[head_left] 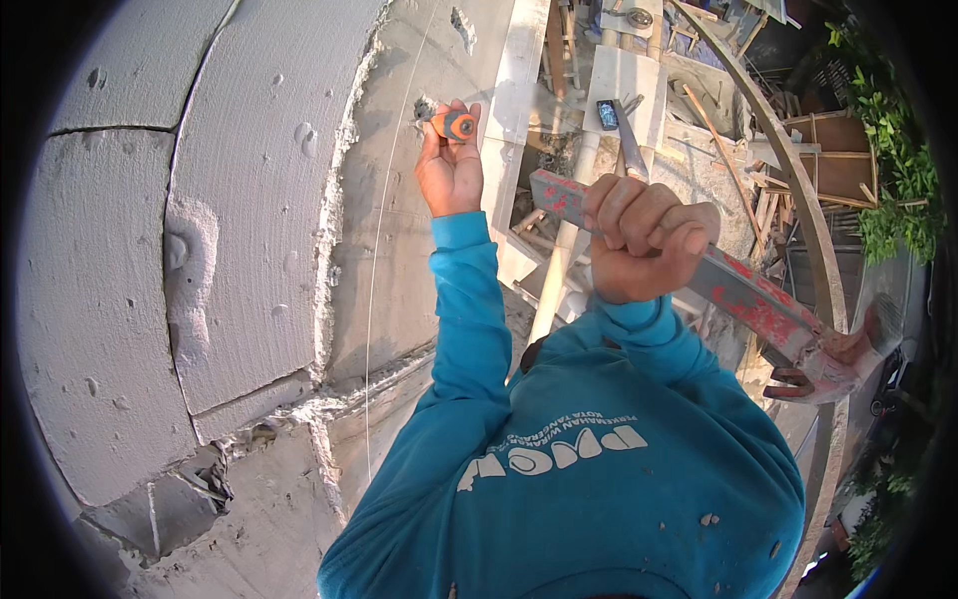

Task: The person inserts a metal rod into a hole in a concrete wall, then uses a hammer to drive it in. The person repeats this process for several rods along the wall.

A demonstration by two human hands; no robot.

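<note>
My left hand (pixel 454 175) is closed around a tool with an orange-and-black handle (pixel 457 126), held against the grey concrete surface (pixel 399 200). The round butt of that handle shows; its far end is hidden, so its kind cannot be told. Beside it is a broken pit (pixel 425 108) in the concrete. To the right, my right hand (pixel 649 240) grips a claw hammer (pixel 763 309) by its grey, red-flecked handle. The hammer's head and claw lie out to the right, well apart from the orange handle.
Pale blocks (pixel 249 220) with a rough mortar edge form the wall at left. A thin string (pixel 384 210) runs along the concrete. Below are planks (pixel 514 110), a small dark device (pixel 607 115), a flat metal bar (pixel 628 145) and a long curved-looking beam (pixel 788 150).
</note>
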